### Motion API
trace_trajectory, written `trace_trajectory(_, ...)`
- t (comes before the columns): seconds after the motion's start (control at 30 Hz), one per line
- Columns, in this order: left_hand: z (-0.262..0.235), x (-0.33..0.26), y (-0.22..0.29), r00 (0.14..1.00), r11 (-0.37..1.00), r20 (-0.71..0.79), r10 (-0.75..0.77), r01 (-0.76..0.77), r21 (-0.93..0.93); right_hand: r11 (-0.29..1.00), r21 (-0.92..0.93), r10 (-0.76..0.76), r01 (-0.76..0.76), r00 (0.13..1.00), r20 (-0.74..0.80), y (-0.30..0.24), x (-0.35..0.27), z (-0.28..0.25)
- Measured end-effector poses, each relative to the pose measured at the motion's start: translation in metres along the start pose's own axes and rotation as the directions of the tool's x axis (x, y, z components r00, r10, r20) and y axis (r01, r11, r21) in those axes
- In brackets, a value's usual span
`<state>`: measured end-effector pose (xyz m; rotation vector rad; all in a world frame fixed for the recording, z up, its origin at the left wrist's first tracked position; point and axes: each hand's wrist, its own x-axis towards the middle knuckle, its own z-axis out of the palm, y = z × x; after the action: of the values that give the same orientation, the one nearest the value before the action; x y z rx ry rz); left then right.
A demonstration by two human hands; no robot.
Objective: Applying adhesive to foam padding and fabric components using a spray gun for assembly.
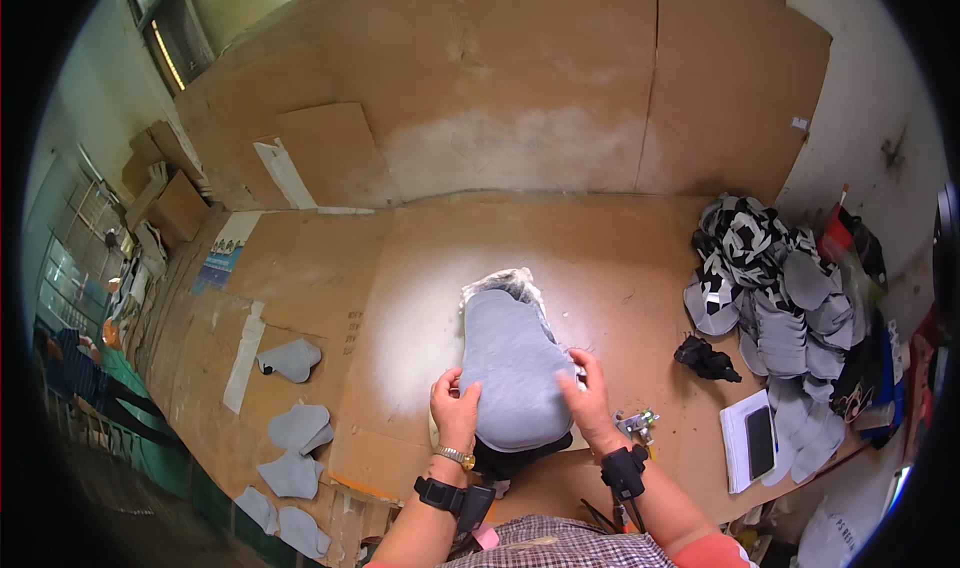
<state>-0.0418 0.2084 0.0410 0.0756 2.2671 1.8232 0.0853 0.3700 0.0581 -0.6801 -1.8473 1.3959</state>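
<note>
Grey, smooth-faced, sole-shaped sheet [515, 363] held midway along the near edge of the brown cardboard-covered tabletop [620, 288], ragged whitish material [522, 282] showing past its far end. Bare left hand [455, 406], gold-coloured watch at the wrist, clamped on the left edge, thumb over the face; bare right hand [590, 393], thumb and forefinger apart at the right edge, hidden fingers' grip unclear. Best practice, my judgement: matched pressure both sides, outline square, face uncreased.

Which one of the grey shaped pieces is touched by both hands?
The central grey piece, between the left hand and right hand; loose grey pieces at left are untouched.
</note>
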Motion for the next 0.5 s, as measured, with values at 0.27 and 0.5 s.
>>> trace_trajectory(0.27, 0.010, 0.027, 0.001, 0.997, 0.997, -0.071, 0.015, -0.010, 0.074, 0.916, -0.318, -0.143, 0.246, 0.939, 0.313, -0.003, 0.077, 0.024)
trace_trajectory(0.5, 0.015, 0.048, 0.033, 0.978, 0.892, 0.038, 0.206, -0.204, 0.402, 0.886, -0.408, -0.057, 0.221, 0.925, 0.377, 0.000, 0.099, 0.028)
